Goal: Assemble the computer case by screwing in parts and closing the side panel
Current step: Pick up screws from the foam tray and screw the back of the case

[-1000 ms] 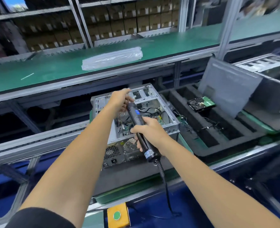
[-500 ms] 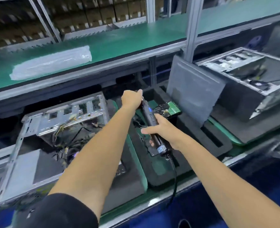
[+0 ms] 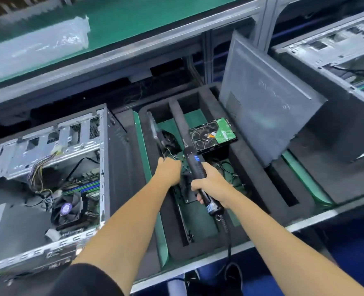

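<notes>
Over the black foam tray (image 3: 251, 167) in the middle of the worktop (image 3: 230, 244), both hands reach into the compartment where small parts and thin wires lie; the left hand (image 3: 170, 170) is curled down into that pocket with its fingertips hidden, so whether its grip has closed on a screw or a part I cannot tell; the right hand (image 3: 214, 185) has its grip wrapped fully round the body of the electric screwdriver (image 3: 198, 174), tip pointing away toward the hard drive (image 3: 212, 134), cable trailing down off the near edge; the computer case (image 3: 48, 182) lies open to the left of the tray, well apart from both hands, its fan and boards showing, and the grey side panel (image 3: 268, 99) leans upright at the tray's far right, not yet fitted; the step seems to be fetching the next part or screw, with most of the assembly still ahead; to do it well, pick with fingertips rather than a fist, so the loose wires are not dragged out with the piece; keep the screwdriver tip clear of the hard drive's green board while the left hand searches; mind that the cable does not snag on the tray's edge when swinging back to the case; seat the screw on the bit before carrying it across
</notes>
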